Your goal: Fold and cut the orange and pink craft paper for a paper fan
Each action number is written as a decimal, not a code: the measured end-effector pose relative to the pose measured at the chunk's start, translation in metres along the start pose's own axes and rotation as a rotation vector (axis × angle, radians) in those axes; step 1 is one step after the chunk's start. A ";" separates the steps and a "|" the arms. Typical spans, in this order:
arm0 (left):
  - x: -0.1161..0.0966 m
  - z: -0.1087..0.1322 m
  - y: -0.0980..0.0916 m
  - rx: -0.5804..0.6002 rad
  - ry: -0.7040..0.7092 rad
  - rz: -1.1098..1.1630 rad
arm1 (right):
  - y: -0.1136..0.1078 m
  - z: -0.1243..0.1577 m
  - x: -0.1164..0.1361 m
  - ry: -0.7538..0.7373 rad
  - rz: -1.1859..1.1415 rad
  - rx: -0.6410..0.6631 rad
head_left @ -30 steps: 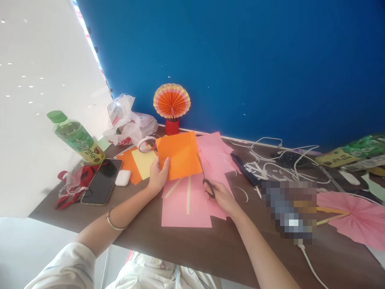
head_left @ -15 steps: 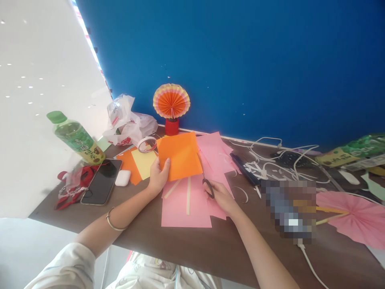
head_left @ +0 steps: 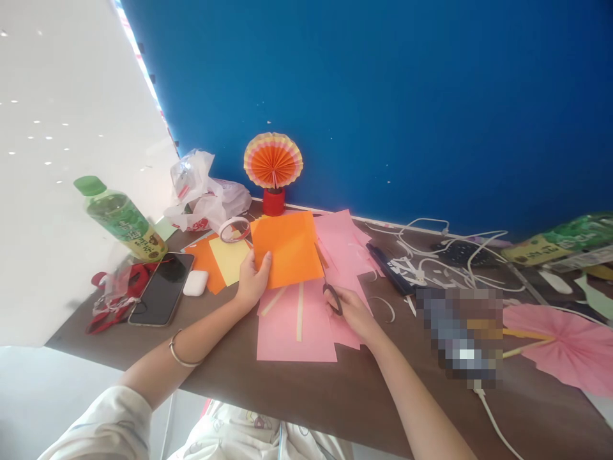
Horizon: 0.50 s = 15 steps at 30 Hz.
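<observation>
My left hand (head_left: 253,278) grips the lower left of an orange sheet of paper (head_left: 288,248), thumb on top. In my right hand (head_left: 352,310) is a pair of scissors (head_left: 334,299) with dark handles, its blades at the sheet's right edge. A thin orange strip (head_left: 322,255) hangs along that edge. Beneath lie pink sheets of paper (head_left: 297,348), with two pale yellow strips (head_left: 299,313) on them. Left of the sheet are a roll of tape (head_left: 234,230) and a yellow sheet of paper (head_left: 227,259).
A paper fan (head_left: 273,163) stands in a red holder (head_left: 274,202) by the blue wall. To the left are a green-capped bottle (head_left: 122,220), a phone (head_left: 161,291) and a white case (head_left: 195,283). White cables (head_left: 472,255) and a pink fan (head_left: 569,348) lie right.
The orange strip at the sheet's right edge stands out a little more from the sheet. Both hands have stayed almost in place.
</observation>
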State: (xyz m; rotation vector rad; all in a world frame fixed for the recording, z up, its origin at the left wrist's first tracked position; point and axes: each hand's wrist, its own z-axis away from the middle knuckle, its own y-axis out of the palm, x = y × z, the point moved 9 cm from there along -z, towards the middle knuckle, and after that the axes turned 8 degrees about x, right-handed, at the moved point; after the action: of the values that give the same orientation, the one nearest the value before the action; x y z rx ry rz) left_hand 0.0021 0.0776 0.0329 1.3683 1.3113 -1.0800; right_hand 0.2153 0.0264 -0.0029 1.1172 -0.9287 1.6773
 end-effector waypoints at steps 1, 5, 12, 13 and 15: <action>0.000 0.000 0.000 0.002 0.001 -0.001 | 0.000 0.000 0.000 0.001 -0.005 0.002; 0.000 0.000 0.000 0.004 0.007 -0.011 | 0.001 0.000 0.002 -0.003 0.014 0.013; 0.000 0.000 0.000 0.004 -0.003 -0.006 | -0.001 -0.001 0.001 -0.005 0.039 0.002; 0.000 0.000 0.000 0.006 0.001 -0.007 | -0.001 -0.001 0.000 -0.004 0.039 0.001; 0.000 0.000 0.001 0.009 0.008 -0.009 | -0.001 -0.001 -0.002 0.004 0.035 0.001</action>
State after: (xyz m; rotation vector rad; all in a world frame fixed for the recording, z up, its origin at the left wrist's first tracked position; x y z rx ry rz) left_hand 0.0027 0.0775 0.0332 1.3760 1.3212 -1.0883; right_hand 0.2160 0.0272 -0.0048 1.1035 -0.9493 1.7077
